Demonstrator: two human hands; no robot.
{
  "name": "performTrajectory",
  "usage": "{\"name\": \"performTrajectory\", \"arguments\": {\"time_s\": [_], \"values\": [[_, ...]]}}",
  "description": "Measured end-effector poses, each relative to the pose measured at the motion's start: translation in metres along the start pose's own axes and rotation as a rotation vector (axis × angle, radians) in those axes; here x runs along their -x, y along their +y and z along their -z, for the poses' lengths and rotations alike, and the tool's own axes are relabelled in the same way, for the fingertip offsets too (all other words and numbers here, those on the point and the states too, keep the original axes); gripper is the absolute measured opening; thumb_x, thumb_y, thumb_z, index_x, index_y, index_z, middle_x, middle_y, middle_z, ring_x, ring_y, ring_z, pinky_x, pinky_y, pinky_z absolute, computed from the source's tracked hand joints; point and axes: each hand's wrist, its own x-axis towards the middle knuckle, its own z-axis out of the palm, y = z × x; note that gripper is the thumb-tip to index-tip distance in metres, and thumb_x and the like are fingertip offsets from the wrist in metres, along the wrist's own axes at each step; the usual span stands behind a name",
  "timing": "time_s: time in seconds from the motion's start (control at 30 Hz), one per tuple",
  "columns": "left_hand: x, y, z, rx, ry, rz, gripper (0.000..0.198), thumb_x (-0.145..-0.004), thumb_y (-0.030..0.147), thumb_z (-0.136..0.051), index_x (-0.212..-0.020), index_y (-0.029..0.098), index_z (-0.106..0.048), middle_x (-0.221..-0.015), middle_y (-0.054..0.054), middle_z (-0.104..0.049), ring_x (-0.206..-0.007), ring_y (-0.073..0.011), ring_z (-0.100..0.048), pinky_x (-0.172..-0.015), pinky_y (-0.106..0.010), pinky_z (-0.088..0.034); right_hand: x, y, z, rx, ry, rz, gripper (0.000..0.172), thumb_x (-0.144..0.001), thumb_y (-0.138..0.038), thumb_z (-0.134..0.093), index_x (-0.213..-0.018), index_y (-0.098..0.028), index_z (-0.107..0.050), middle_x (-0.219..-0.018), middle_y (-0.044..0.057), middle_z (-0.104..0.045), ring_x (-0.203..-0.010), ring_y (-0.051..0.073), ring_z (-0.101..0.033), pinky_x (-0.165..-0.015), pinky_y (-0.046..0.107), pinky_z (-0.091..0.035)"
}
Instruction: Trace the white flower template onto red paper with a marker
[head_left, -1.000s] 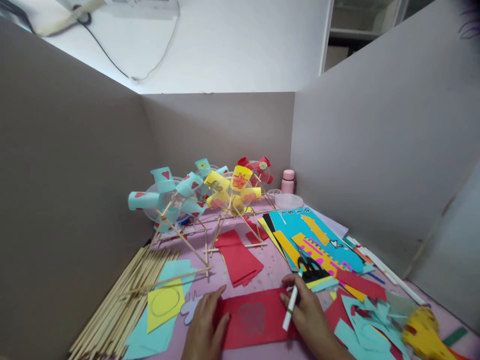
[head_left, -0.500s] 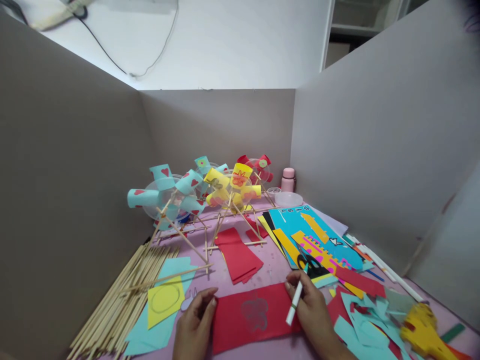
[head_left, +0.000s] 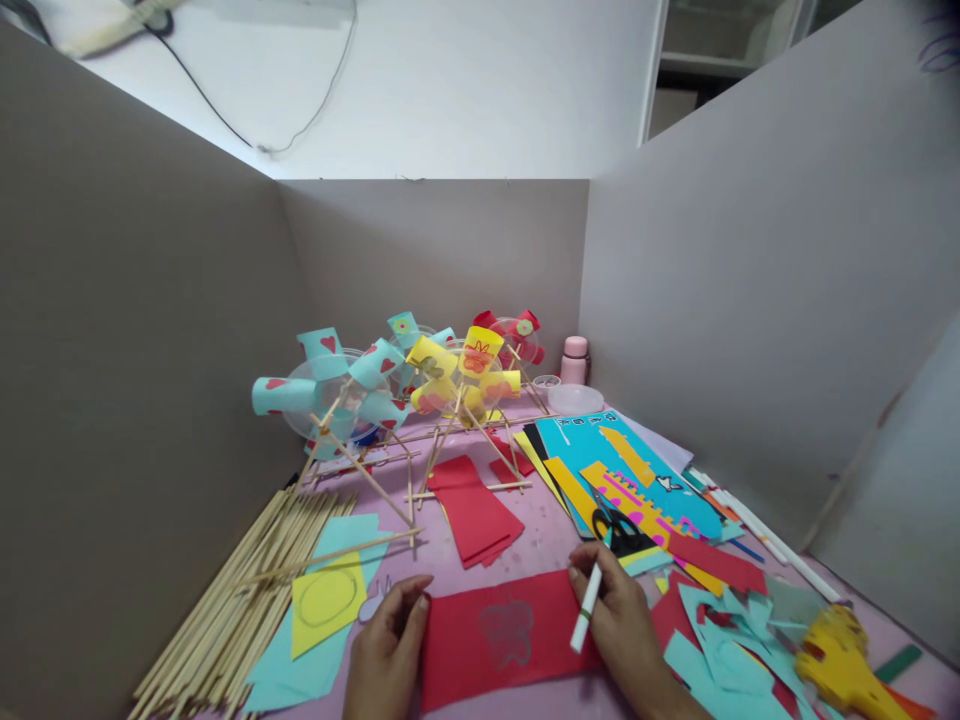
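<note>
A red paper sheet (head_left: 480,665) with a grey drawn shape (head_left: 506,632) lies on the pink table near me. My left hand (head_left: 386,650) grips its left edge, thumb on top and fingers closed. My right hand (head_left: 622,625) rests on the sheet's right end and is closed around a white marker with a green band (head_left: 586,607), tip pointing away from me. Black-handled scissors (head_left: 619,530) lie just beyond the marker tip.
Paper-cup wheels on stick frames (head_left: 397,385) stand at the back. A bundle of wooden sticks (head_left: 240,600) lies left, beside a yellow square (head_left: 324,598). Coloured sheets (head_left: 630,475), scraps and a yellow glue gun (head_left: 844,660) fill the right. A pink bottle (head_left: 575,360) stands by the grey partition walls.
My left hand went from lying flat on the red sheet to gripping its left edge, which has lifted a little. My right hand with the marker barely moved.
</note>
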Motion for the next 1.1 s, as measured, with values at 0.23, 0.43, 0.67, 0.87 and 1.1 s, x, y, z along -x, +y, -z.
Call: {"name": "performTrajectory", "arguments": {"time_s": [0.23,0.43,0.67,0.87,1.1], "values": [[0.0008,0.0033,0.0002,-0.032,-0.014,-0.007,0.034,-0.072,0.048,-0.059,-0.087,0.021,-0.071,-0.082,-0.005,-0.072,-0.079,-0.0249,-0.068,-0.073,-0.037,-0.055,0.0000,-0.0024,0.0026,0.005,-0.006,-0.008,0.018,-0.081,-0.037,-0.055,-0.080,-0.020,-0.057,-0.072,0.001,-0.062,-0.062,0.018,-0.058,-0.057,0.025,-0.046],[0.0009,0.0028,-0.0010,-0.057,-0.033,0.003,0.036,-0.071,0.049,-0.056,-0.087,0.020,-0.070,-0.082,-0.006,-0.072,-0.078,-0.0253,-0.067,-0.073,-0.036,-0.054,0.0025,0.0014,0.0020,0.014,-0.031,-0.021,0.021,-0.085,-0.041,-0.050,-0.085,-0.021,-0.055,-0.075,0.001,-0.060,-0.065,0.019,-0.057,-0.058,0.026,-0.045],[0.0022,0.0002,0.0000,-0.080,-0.050,0.003,0.036,-0.073,0.048,-0.054,-0.090,0.020,-0.070,-0.086,-0.006,-0.072,-0.078,-0.0244,-0.067,-0.074,-0.035,-0.053,0.0026,0.0066,0.0002,0.046,-0.061,-0.051,0.026,-0.088,-0.046,-0.045,-0.091,-0.022,-0.051,-0.072,0.000,-0.057,-0.062,0.019,-0.055,-0.055,0.027,-0.044],[0.0018,-0.0008,-0.0009,-0.085,-0.051,-0.008,0.037,-0.073,0.048,-0.053,-0.090,0.020,-0.069,-0.086,-0.006,-0.072,-0.080,-0.0250,-0.067,-0.074,-0.035,-0.053,0.0015,0.0041,-0.0019,0.071,-0.065,-0.032,0.026,-0.084,-0.046,-0.047,-0.085,-0.020,-0.053,-0.079,0.004,-0.062,-0.070,0.022,-0.059,-0.064,0.030,-0.046],[0.0035,-0.0021,0.0004,-0.075,-0.049,-0.011,0.036,-0.074,0.049,-0.054,-0.091,0.021,-0.069,-0.090,-0.006,-0.072,-0.084,-0.0250,-0.067,-0.075,-0.035,-0.053,0.0008,0.0053,-0.0019,0.091,-0.069,-0.028,0.025,-0.084,-0.045,-0.046,-0.082,-0.021,-0.054,-0.076,0.004,-0.062,-0.069,0.022,-0.060,-0.062,0.030,-0.046]]}}
